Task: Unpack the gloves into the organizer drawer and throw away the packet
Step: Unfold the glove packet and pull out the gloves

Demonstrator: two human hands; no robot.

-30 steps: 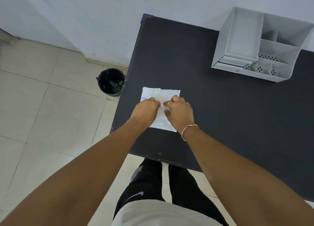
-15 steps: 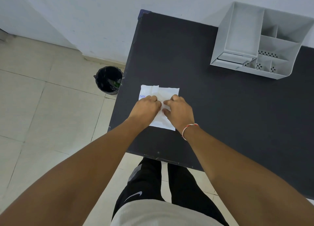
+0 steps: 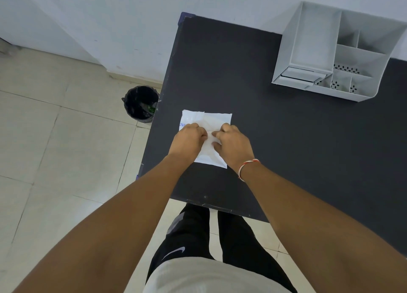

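A flat white glove packet [image 3: 217,118] with blue print lies near the left edge of the black table [image 3: 275,143]. My left hand [image 3: 188,139] and my right hand [image 3: 233,144] rest on its middle, fingertips pinching the packet's film between them. The gloves inside are not visible. The grey organizer [image 3: 330,50] stands at the table's far right by the wall; its small drawer [image 3: 297,76] at the lower left front looks pushed in.
A black bin [image 3: 141,104] with a liner stands on the tiled floor just left of the table. The white wall runs behind the table. My legs are at the table's near edge.
Both hands stay pinched on the packet's middle; their fingertips have pulled slightly apart. The view has shifted a little.
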